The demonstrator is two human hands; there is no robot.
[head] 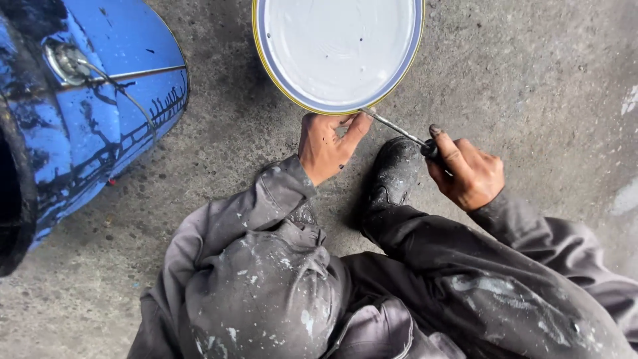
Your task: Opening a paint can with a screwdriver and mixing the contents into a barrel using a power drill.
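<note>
A round can with a pale grey-white lid (335, 46) and a yellow rim stands on the concrete ahead of me. My left hand (325, 146) rests against the can's near edge, thumb up by the rim. My right hand (468, 174) is closed around the dark handle of a screwdriver (399, 128). Its metal shaft slants up left, and the tip sits at the lid's edge beside my left thumb. I am crouched, with grey paint-spattered sleeves and trousers.
A large blue drum (86, 113) streaked with black paint lies at the left. My black boot (393, 174) sits on the floor between my hands. Rough grey concrete (545, 80) surrounds the can, with pale paint marks at the right.
</note>
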